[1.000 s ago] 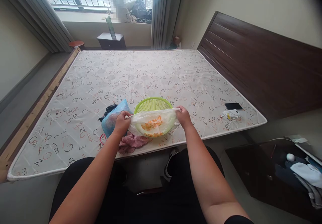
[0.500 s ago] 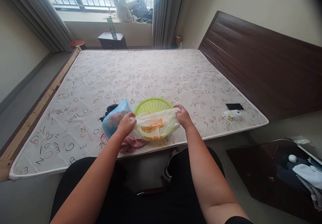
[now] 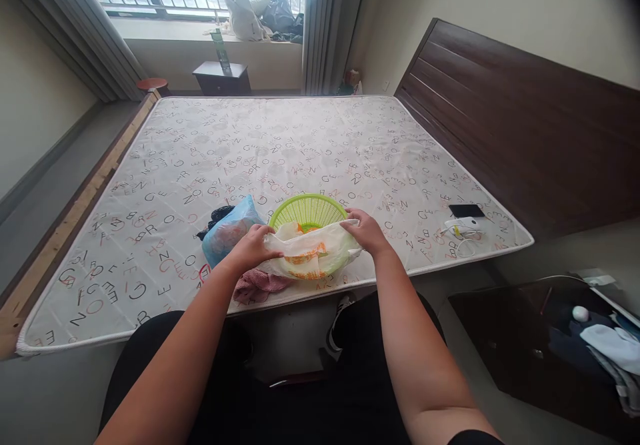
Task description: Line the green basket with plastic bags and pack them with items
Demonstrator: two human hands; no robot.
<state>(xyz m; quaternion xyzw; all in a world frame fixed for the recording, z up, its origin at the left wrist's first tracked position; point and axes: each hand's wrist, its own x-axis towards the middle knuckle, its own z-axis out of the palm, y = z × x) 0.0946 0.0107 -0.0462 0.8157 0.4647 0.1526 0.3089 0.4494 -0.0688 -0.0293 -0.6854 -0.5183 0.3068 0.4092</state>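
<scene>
A white plastic bag (image 3: pixel 327 245) with orange print is stretched between my hands over the near side of a green plastic basket (image 3: pixel 306 206). My left hand (image 3: pixel 254 248) grips the bag's left end, thumb pointing right along it. On the other end, my right hand (image 3: pixel 366 230) pinches the bag's upper edge. The bag's upper edge has parted somewhat, and some orange print shows behind it. Just left of the basket lies a full blue plastic bag (image 3: pixel 227 232), with a black bag (image 3: pixel 220 217) behind it. A pink cloth (image 3: pixel 260 286) rests below my left hand.
Everything sits near the front edge of a letter-print mattress (image 3: pixel 280 145). Toward its right corner are a black phone (image 3: pixel 467 211) and a white device with a cable (image 3: pixel 463 226). A dark headboard (image 3: pixel 515 118) rises at right. Clothes (image 3: pixel 613 348) lie on a dark surface at lower right.
My left hand has turned, its thumb now extended along the bag. The bag's upper edge has loosened and spread, showing more of its far side. My right hand has stayed nearly in place.
</scene>
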